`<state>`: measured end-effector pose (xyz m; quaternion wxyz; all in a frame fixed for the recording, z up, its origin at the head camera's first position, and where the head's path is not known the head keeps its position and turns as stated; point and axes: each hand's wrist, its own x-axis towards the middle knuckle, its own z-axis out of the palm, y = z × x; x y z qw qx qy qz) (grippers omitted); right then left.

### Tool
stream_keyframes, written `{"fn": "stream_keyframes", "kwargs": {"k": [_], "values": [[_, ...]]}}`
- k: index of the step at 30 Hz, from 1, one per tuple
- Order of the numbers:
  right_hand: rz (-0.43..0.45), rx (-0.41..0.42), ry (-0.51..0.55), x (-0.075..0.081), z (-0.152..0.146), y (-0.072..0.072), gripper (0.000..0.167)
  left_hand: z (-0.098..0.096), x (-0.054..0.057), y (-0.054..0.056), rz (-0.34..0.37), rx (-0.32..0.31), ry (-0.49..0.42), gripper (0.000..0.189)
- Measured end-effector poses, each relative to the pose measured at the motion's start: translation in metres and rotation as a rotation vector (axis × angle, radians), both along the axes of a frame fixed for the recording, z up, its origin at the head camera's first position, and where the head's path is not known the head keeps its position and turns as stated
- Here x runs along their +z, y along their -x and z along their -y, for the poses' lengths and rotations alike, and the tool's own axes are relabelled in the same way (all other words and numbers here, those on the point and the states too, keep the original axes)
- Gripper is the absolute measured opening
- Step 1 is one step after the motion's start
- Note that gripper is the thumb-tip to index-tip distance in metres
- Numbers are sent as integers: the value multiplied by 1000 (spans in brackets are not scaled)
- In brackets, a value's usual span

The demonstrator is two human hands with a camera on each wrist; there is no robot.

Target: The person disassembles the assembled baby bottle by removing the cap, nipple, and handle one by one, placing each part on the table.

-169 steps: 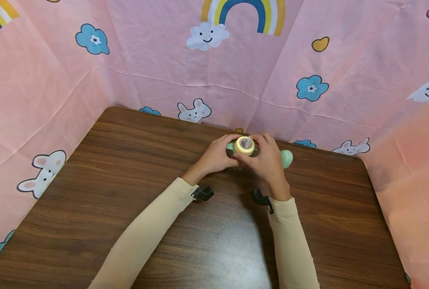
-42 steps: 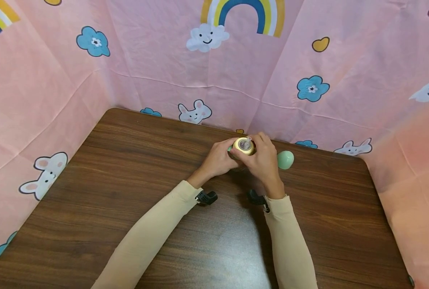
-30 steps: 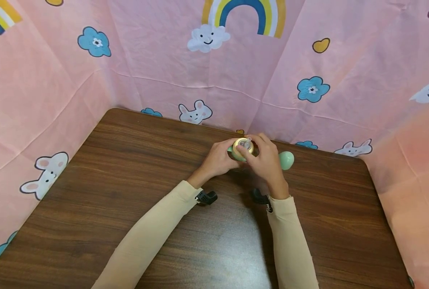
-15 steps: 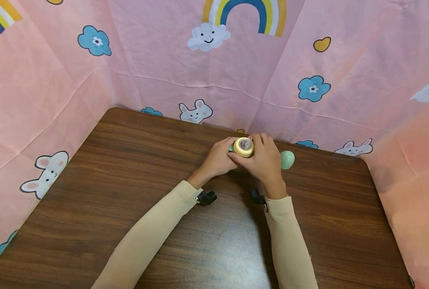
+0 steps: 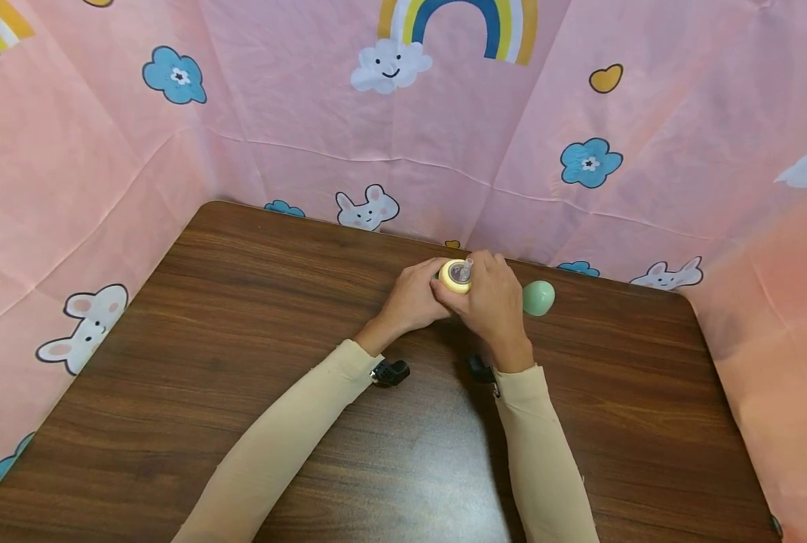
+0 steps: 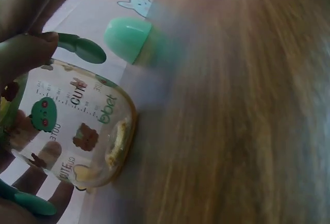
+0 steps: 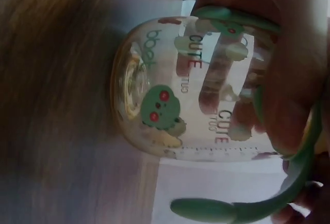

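Note:
Both hands are on a clear baby bottle (image 6: 77, 115) with printed cartoon animals, near the table's back edge. Its yellow collar (image 5: 447, 283) and clear teat or spout (image 5: 467, 268) face up in the head view. My left hand (image 5: 410, 298) grips the bottle from the left, and my right hand (image 5: 495, 302) curls round the collar from the right. Green side handles (image 7: 206, 211) stick out below the collar. In the wrist views the bottle looks empty. Whether its base touches the table I cannot tell. A rounded green cap (image 5: 538, 299) stands just right of the right hand.
The brown wooden table (image 5: 295, 302) meets a pink printed cloth (image 5: 295, 98) along its back, with more cloth at both sides. Black camera mounts (image 5: 391, 372) sit at the wrists, over beige sleeves (image 5: 281, 437).
The right hand's thumb and wrist have turned back and forth about the collar, and its fingers now cover more of the collar's right side. The left hand keeps its grip. The cap stays put.

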<state>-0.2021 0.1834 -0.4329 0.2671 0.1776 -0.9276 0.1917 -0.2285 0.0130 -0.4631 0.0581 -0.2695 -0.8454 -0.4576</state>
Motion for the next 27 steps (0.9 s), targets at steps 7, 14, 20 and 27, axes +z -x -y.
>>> {"fn": "stream_keyframes", "kwargs": {"k": [7,14,20,27], "values": [[9,95,55,-2,0,1,55,1,1,0,-39,-37,7,68],[-9,212,84,-3,-7,3,52,4,5,0,30,-89,17,75],[-16,309,68,-2,-14,4,50,5,6,1,77,-124,35,73],[9,409,80,3,-19,4,48,8,6,1,118,-163,15,64]]}}
